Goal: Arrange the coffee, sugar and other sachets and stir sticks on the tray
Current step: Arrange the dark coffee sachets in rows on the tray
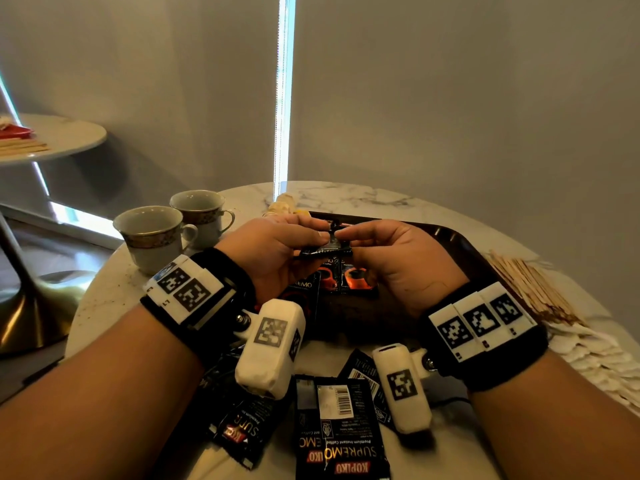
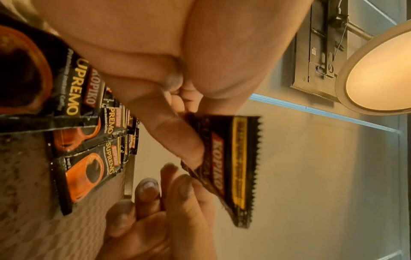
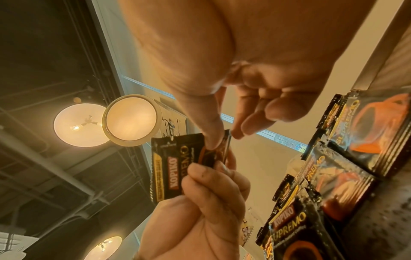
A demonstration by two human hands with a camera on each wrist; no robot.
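Your left hand (image 1: 273, 251) and right hand (image 1: 391, 258) both pinch one coffee sachet (image 1: 327, 249) above the tray (image 1: 460, 247). Several sachets lie arranged there; loose sachets (image 1: 339, 431) and stir sticks (image 1: 533, 289) remain on the desk (image 1: 363, 195).

Both forearms are bare. Behind each hand sits a black fabric wrist strap (image 1: 221, 296) carrying white plastic blocks printed with black square codes (image 1: 479, 320), plus a white camera housing (image 1: 270, 348) on a screwed bracket.
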